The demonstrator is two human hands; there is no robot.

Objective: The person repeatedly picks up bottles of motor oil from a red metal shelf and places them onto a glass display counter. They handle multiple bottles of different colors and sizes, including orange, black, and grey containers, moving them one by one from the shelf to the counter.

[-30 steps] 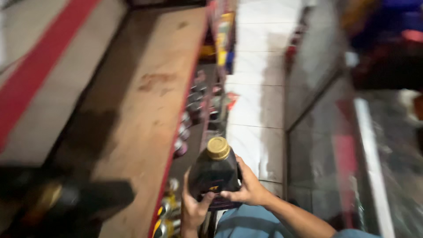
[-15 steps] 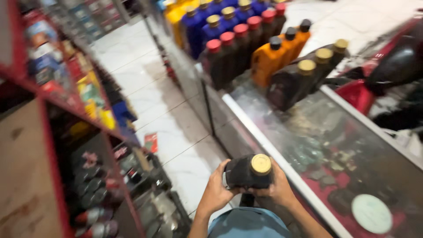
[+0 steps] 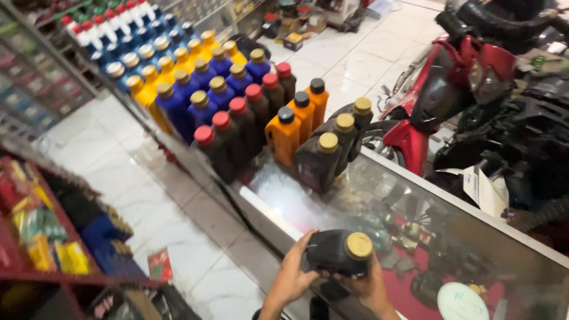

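Looking down from my head camera, I am carrying a black oil bottle (image 3: 333, 253) with a gold cap, tipped on its side just above the near edge of the glass counter (image 3: 415, 207). My left hand (image 3: 291, 275) is wrapping its base, fingers curled around it; my right hand (image 3: 368, 283) is cupping it from beneath near the cap. I judge I am bringing it to the counter. The next move calls for turning it upright beside the row of dark gold-capped bottles (image 3: 332, 151).

We see a glass counter (image 3: 409, 201) bearing rows of capped bottles (image 3: 237, 95) (black, blue, yellow, orange) and a white disc (image 3: 461, 302).
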